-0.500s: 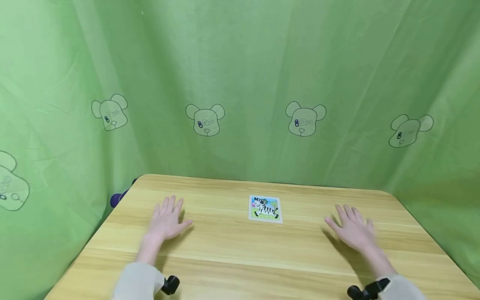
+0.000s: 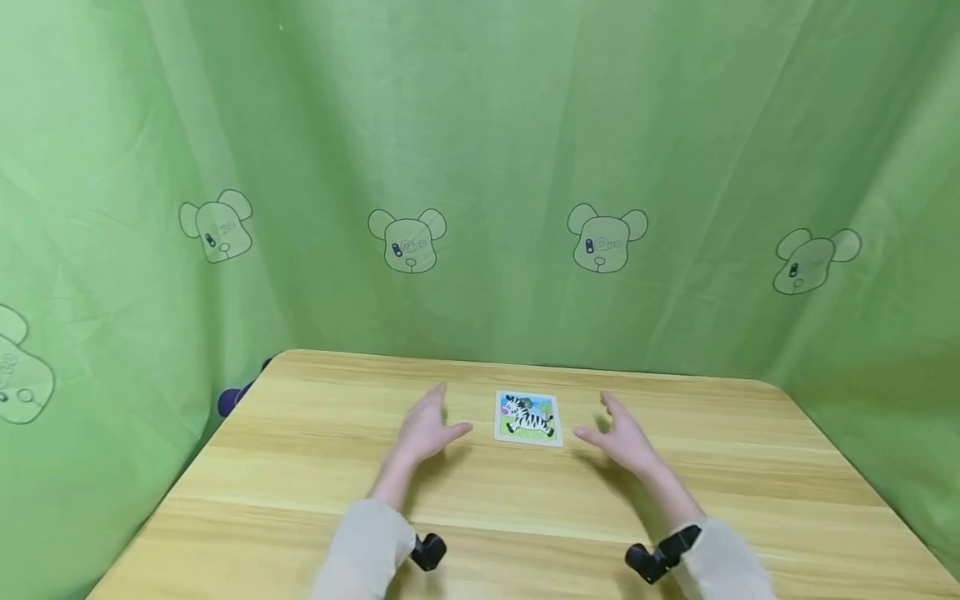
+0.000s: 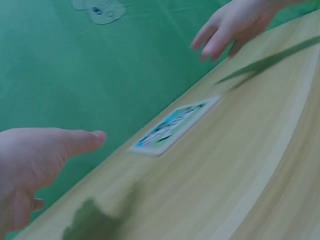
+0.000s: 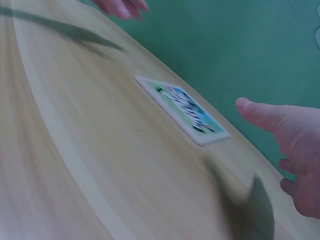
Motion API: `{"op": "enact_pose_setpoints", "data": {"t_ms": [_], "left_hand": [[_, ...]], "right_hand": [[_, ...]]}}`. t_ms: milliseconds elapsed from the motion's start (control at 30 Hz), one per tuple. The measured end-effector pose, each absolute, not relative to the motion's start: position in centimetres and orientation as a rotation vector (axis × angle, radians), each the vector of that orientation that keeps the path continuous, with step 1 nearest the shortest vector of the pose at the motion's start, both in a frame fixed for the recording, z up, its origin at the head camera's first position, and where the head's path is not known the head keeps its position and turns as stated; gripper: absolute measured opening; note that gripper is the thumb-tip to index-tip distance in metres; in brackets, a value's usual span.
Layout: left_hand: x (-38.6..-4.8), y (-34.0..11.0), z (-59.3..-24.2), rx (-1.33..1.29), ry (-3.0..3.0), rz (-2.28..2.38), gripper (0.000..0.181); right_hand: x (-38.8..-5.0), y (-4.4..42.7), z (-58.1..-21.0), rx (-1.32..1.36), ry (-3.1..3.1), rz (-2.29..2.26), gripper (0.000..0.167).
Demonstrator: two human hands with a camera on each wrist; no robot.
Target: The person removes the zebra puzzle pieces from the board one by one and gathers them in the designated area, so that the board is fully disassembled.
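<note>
Hovers with left hand (image 2: 422, 432) at nine o'clock from zebra card (image 2: 528, 418), right hand (image 2: 626, 438) at three. Parts thumbs wide from fingers.

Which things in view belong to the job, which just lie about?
Likely in the job:
zebra card, flat on the table
left hand and right hand, flanking it, not touching

Probably background:
green cloth behind the table
purple thing beyond the table's left edge, partly hidden

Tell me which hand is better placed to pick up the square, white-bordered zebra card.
Right, probably, though narrowly: in the head view, the right hand appears slightly nearer the card than the left hand. Both are open and empty.
</note>
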State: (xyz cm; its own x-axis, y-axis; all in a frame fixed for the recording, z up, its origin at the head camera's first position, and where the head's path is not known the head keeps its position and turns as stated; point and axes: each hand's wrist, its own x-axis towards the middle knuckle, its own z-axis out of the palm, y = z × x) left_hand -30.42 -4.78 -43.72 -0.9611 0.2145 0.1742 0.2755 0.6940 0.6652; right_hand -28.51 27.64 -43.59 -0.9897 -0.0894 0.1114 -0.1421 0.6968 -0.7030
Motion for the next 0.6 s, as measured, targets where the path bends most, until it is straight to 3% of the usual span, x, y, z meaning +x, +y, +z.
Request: {"op": "enact_pose_setpoints", "data": {"t_ms": [300,600], "left_hand": [[-30.8,0.5,-44.8,-0.362,-2.761,-1.509,0.086],[-30.4,2.3,-45.9,-0.464,-2.76,-1.596,0.082]], "right_hand": [[-29.8,24.1,-45.2,0.111,-2.825,1.399,0.086],[-29.6,23.1,-46.0,0.157,-2.834,1.376,0.085]]}}
